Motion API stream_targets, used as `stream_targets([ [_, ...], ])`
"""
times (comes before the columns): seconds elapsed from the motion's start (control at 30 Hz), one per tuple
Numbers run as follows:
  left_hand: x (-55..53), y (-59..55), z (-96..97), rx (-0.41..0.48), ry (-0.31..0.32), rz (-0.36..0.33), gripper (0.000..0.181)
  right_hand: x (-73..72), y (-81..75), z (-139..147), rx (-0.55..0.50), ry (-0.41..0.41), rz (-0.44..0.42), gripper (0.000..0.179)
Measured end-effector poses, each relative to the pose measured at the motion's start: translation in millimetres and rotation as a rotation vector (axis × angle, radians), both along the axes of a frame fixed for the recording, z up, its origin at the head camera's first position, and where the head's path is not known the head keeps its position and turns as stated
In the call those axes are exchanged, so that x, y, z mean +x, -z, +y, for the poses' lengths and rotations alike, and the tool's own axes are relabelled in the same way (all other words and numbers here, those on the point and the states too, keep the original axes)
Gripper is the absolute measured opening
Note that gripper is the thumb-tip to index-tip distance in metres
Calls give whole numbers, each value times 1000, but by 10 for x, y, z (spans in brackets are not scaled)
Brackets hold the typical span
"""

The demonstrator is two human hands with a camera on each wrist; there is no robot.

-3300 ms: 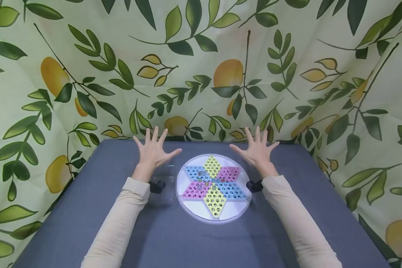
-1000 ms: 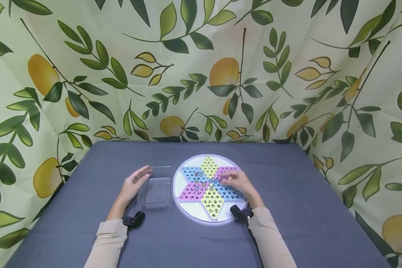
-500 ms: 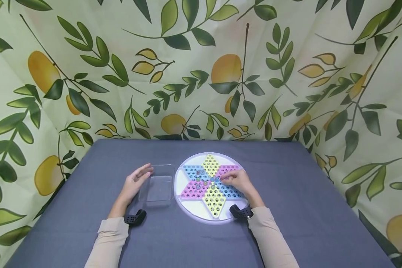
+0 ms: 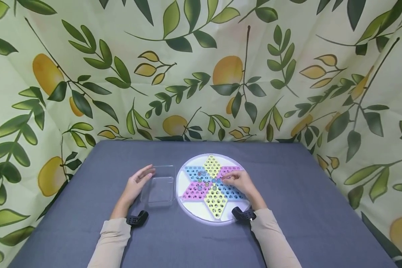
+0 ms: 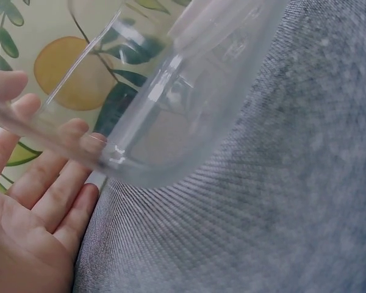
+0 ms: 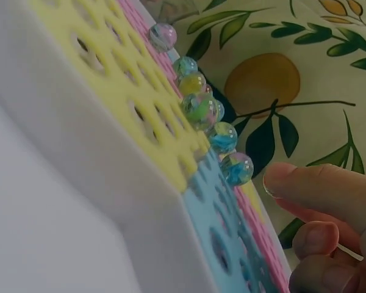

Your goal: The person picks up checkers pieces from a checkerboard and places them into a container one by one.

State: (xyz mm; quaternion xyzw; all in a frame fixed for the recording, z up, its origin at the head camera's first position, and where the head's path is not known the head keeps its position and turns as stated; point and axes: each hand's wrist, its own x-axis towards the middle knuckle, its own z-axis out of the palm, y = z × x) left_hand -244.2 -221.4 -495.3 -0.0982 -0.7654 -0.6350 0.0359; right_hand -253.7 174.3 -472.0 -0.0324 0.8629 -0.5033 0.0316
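My left hand (image 4: pixel 134 188) rests with relaxed fingers against the left side of a clear plastic box (image 4: pixel 159 203). In the left wrist view its fingertips lie behind the see-through wall, palm upward. On the right, my right hand (image 4: pixel 239 181) is over a round white Chinese checkers board (image 4: pixel 191 210) with a yellow, pink and blue star. Its thumb and index finger pinch at a marble, mostly hidden by the fingertips. Beside them sits a blue marble (image 6: pixel 236 168). Several more glass marbles (image 6: pixel 201 110) sit in holes around the star's centre.
Box and board stand side by side on a table with a dark grey-blue cloth (image 4: pixel 194 245). A curtain (image 4: pixel 187 93) printed with leaves and fruit hangs behind and at both sides. Each wrist carries a black camera mount (image 4: pixel 137 219).
Both hands have come down from being raised with spread fingers, the left to the box, the right to a marble on the board. Over the last second they have stayed nearly still.
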Motion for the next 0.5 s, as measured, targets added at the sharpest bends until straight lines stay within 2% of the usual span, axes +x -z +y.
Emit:
stream_targets([
  [0.3,-2,50,28,92,25,61,46,19,-127,-31,-61,8,33,25],
  [0.5,-14,35,20,63,7,42,48,3,-214,-91,-83,-15,56,25],
])
